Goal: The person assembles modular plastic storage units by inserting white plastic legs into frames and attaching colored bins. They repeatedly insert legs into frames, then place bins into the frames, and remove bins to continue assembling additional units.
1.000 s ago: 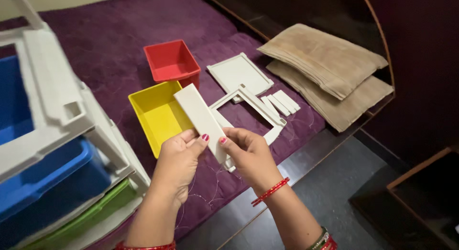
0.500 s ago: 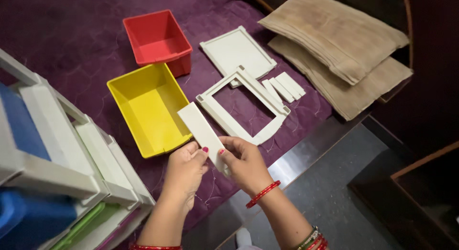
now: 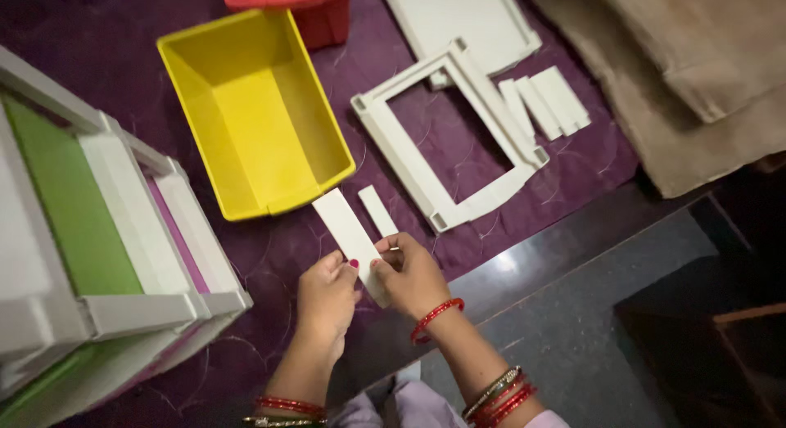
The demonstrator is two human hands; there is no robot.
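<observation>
Head view: two hands (image 3: 368, 285), one white panel (image 3: 350, 236)

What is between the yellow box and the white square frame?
Only bare purple bedcover lies between the yellow box and the white frame, as the head view shows.

Low in the frame's centre, the left hand (image 3: 325, 295) and right hand (image 3: 412, 274) are pinching a flat white plastic panel (image 3: 347, 234), lying beside a narrower white strip (image 3: 377, 210), just below the yellow bin (image 3: 254, 113) and white frame (image 3: 449, 133).
</observation>
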